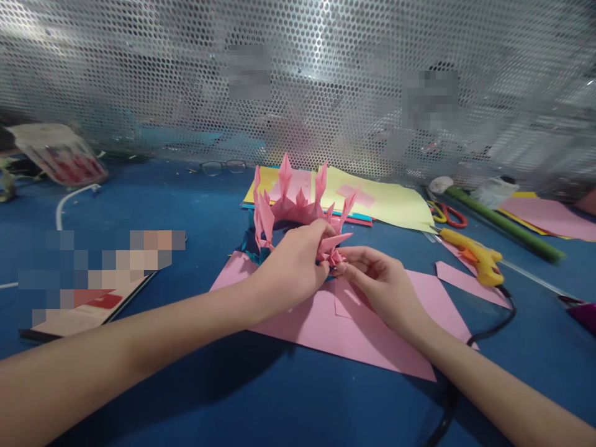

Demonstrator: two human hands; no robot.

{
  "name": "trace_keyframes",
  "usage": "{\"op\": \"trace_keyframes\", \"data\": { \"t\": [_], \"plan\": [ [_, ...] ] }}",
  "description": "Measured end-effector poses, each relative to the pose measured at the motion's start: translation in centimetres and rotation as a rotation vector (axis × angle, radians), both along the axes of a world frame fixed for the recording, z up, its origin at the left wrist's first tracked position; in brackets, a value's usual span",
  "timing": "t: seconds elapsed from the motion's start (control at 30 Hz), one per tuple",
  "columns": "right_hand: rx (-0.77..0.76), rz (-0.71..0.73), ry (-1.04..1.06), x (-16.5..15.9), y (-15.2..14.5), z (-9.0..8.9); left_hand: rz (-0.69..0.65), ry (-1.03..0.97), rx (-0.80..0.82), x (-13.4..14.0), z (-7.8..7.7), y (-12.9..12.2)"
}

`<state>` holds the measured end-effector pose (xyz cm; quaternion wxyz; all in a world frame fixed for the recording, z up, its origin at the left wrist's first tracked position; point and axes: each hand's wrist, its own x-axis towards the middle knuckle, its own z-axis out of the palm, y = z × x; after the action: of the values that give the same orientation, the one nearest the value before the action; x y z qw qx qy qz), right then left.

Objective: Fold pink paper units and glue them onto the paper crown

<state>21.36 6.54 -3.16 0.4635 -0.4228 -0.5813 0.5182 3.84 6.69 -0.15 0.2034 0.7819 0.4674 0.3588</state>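
Observation:
A folded paper crown (285,167) with tall pink points and dark teal parts at its base stands over a pink paper sheet (372,341). My left hand (298,264) is closed on the near right side of the crown, its fingertips reaching inside the ring. Opposite it, my right hand (379,273) pinches a small pink folded piece at the crown's lower right edge. The thumb and forefinger meet there, and the exact contact is partly hidden. Part of the crown's near wall is covered by my left hand.
To the right lie a yellow glue gun (475,251) with a black cord, scissors (451,214), and a green rod (505,223). Coloured paper sheets (395,198) are behind the crown. Left are a phone-like device (100,307) and a clear cup (60,155). A perforated metal panel (298,112) stands behind.

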Motion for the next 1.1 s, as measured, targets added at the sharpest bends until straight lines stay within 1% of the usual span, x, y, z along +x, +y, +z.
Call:
{"op": "trace_keyframes", "data": {
  "t": [0.23, 0.57, 0.93, 1.1],
  "plan": [
    [-0.003, -0.001, 0.002, -0.07, 0.01, 0.06, -0.01, 0.018, -0.006, -0.07, 0.03, -0.12],
    [-0.002, 0.007, 0.007, 0.02, 0.07, -0.05, -0.066, 0.025, 0.024, 0.28, 0.49, -0.29],
    [0.009, 0.019, 0.01, 0.05, 0.14, -0.14, -0.012, 0.039, -0.012, 0.14, 0.59, -0.37],
    [0.004, 0.025, 0.013, 0.1, 0.07, -0.22, -0.015, 0.026, -0.025, 0.15, 0.34, -0.35]
  ]
}}
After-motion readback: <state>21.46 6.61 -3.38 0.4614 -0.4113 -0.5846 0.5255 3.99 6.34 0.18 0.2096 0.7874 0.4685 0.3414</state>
